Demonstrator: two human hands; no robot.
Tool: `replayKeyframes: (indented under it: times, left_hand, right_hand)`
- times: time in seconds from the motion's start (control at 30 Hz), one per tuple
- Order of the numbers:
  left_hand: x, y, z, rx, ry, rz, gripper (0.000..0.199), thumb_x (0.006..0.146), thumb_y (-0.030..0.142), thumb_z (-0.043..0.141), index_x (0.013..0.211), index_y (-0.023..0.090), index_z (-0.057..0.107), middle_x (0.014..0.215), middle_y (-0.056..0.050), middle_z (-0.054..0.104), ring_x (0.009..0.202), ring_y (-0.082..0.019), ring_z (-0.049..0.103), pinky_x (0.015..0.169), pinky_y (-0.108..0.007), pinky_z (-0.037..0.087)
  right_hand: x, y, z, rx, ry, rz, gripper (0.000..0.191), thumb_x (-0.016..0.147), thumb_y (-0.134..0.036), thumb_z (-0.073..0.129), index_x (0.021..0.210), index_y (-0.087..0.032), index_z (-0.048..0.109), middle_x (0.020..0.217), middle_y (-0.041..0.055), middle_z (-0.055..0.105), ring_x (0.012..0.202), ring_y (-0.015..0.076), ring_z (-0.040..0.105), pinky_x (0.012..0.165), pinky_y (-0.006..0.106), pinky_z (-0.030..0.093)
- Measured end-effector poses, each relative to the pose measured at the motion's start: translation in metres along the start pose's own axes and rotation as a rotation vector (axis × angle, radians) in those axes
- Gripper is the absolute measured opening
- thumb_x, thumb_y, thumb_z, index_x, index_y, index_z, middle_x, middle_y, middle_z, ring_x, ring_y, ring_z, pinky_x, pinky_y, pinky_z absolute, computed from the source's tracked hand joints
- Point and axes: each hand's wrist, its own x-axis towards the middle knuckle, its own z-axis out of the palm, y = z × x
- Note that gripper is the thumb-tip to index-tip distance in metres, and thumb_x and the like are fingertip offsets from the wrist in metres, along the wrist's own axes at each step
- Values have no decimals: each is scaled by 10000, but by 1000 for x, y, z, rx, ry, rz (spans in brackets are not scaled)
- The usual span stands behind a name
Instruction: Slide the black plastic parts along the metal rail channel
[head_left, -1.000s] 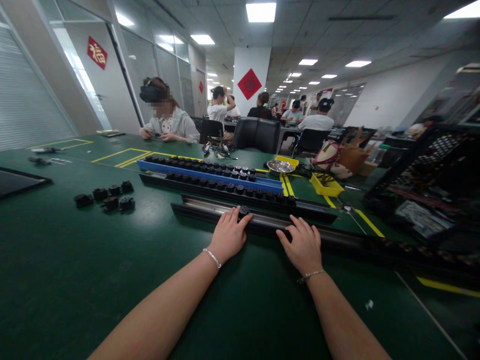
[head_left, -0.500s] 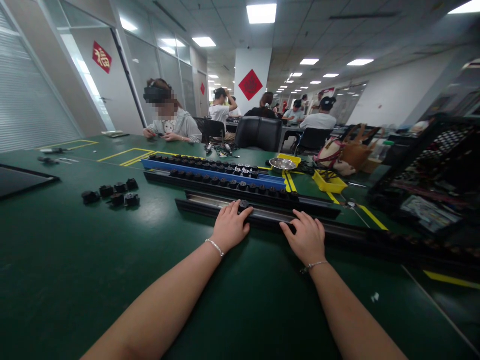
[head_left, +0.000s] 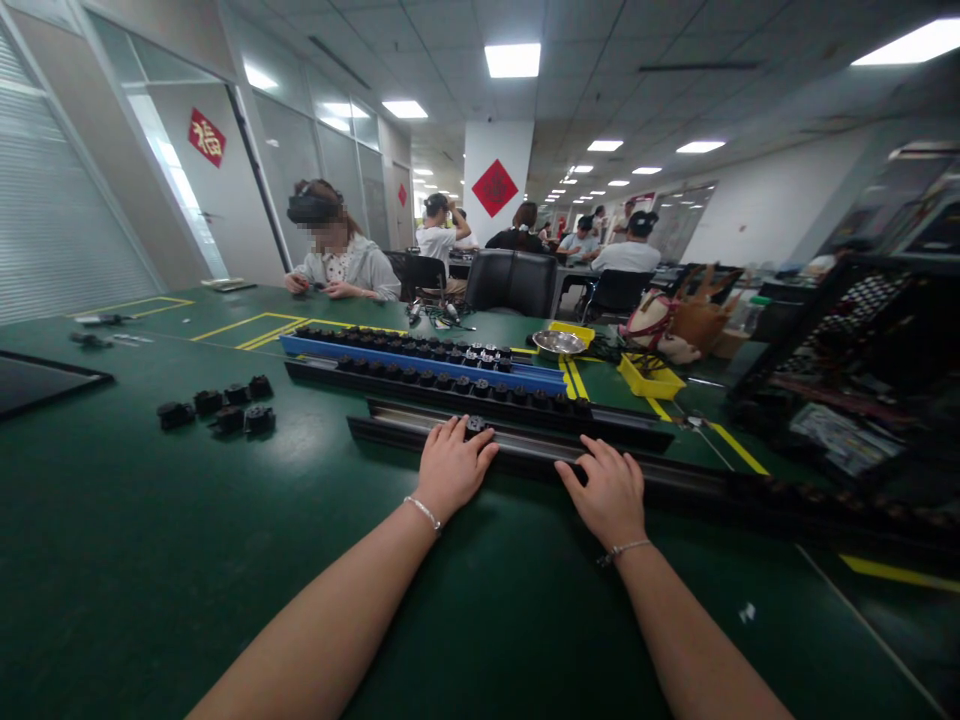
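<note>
My left hand (head_left: 454,467) reaches to the nearest long black channel (head_left: 529,440). Its fingers and thumb are around a small black block-like part (head_left: 476,427) that sits in the channel; the exact kind of part is unclear. Farther right along the same channel, my right hand (head_left: 609,488) lies against the near wall, thumb and fingers spread apart. No loose part shows in it, though its palm side is hidden. Several similar black parts (head_left: 259,420) lie loose on the green table to the left.
Beyond are a black channel (head_left: 360,375) and a blue channel (head_left: 540,376), both with rows of parts. Farther back are a metal bowl (head_left: 559,343) and a yellow bin (head_left: 651,380). A dark open-sided rack (head_left: 847,400) stands right; a person (head_left: 341,265) sits across the table.
The view has tilted up slightly, so the table things appear lower and a little left. Both hands keep the same places on the channel, and the black part stays by my left fingers.
</note>
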Motion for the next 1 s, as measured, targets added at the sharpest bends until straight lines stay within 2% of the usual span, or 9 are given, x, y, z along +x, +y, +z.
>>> replayKeyframes:
  times: [0.43, 1.0]
  left_hand:
    - [1, -7, -7, 10, 14, -43, 423, 901, 478, 318, 1143, 324, 629, 1227, -82, 594, 1230, -271, 436, 1020, -470, 291]
    - [2, -26, 1, 43, 69, -64, 407, 904, 465, 332, 1104, 323, 657, 1210, -71, 607, 1141, -242, 529, 988, -400, 365]
  right_hand:
    - [0, 1, 1, -1, 23, -7, 415, 857, -523, 405, 766, -195, 641, 1261, 80, 561, 1206, 257, 440, 1024, 471, 228]
    - [0, 1, 2, -13, 37, -16, 398, 852, -515, 420, 758, -197, 639, 1250, 81, 570, 1196, 255, 452, 1020, 472, 247]
